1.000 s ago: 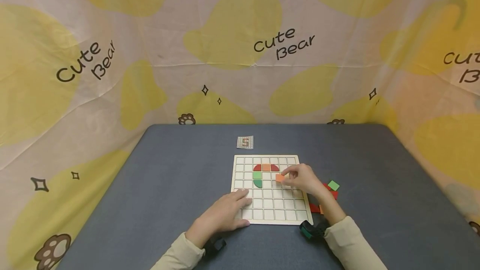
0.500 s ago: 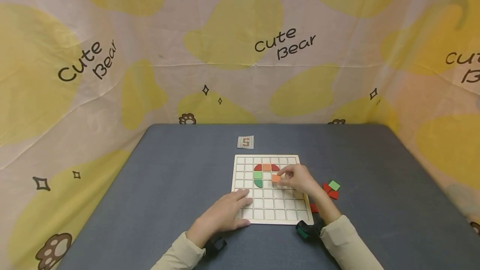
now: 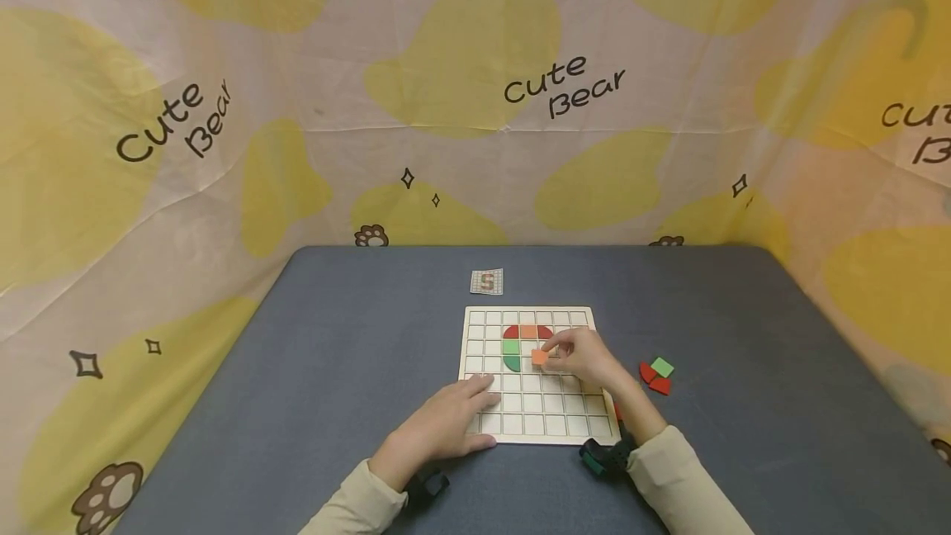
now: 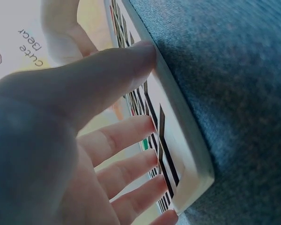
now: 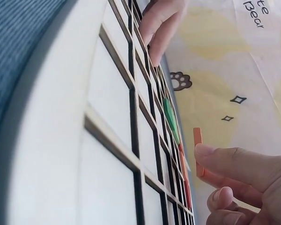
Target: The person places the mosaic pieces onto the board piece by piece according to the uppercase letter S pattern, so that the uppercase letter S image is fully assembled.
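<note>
As an orange square (image 3: pixel 539 357), lower centre, hangs pinched in my right hand (image 3: pixel 583 356), five pieces (image 3: pixel 511 347) already sit on the board (image 3: pixel 533 404); my left hand (image 3: pixel 442 417) rests there, fingers outstretched, while loose pieces (image 3: pixel 660 386) at lower right apparently remain.

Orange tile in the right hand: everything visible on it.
The orange tile is thin and flat, looks square, and has a plain visible face; its material is unclear. The right hand pinches it between thumb and finger over the white grid board. The right wrist view shows it nearly edge-on, apart from the board.
</note>
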`<state>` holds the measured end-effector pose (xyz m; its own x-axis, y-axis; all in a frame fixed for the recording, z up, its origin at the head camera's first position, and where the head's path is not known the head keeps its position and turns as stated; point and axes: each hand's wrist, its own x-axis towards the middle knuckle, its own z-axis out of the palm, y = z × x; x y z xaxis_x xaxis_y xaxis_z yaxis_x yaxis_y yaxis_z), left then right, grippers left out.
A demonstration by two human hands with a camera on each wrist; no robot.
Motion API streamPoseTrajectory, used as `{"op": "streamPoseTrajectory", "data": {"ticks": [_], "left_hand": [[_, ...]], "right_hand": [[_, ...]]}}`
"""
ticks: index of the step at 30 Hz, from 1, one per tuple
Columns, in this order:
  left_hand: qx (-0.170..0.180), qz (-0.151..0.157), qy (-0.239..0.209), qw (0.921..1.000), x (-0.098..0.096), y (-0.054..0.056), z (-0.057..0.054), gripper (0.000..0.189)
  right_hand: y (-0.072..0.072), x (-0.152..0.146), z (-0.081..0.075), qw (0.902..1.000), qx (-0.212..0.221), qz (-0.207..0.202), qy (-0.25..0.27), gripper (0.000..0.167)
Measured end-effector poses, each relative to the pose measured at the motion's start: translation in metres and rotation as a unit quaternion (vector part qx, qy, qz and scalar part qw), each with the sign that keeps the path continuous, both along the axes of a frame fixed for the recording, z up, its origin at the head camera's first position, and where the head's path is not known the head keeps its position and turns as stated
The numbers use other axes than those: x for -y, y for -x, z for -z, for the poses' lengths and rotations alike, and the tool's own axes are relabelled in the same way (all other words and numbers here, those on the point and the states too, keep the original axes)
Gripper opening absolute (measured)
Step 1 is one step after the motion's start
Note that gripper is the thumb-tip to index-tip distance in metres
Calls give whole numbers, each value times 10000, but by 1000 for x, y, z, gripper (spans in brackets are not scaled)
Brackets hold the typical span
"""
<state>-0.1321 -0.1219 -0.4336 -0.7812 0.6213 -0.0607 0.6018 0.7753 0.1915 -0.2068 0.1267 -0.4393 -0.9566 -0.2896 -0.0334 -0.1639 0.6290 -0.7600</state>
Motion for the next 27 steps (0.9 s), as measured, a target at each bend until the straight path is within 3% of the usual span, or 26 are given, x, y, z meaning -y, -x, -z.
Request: {"op": "streamPoseTrajectory", "data": {"ticks": [15, 27], "left_hand": [[-15, -11, 17, 10000, 0, 1, 1, 54], [18, -28, 57, 10000, 0, 1, 1, 54]], "right_hand": [[-3, 12, 4, 9999, 8, 98, -39, 19], [-1, 17, 6, 9991, 0, 189, -373, 20]]}}
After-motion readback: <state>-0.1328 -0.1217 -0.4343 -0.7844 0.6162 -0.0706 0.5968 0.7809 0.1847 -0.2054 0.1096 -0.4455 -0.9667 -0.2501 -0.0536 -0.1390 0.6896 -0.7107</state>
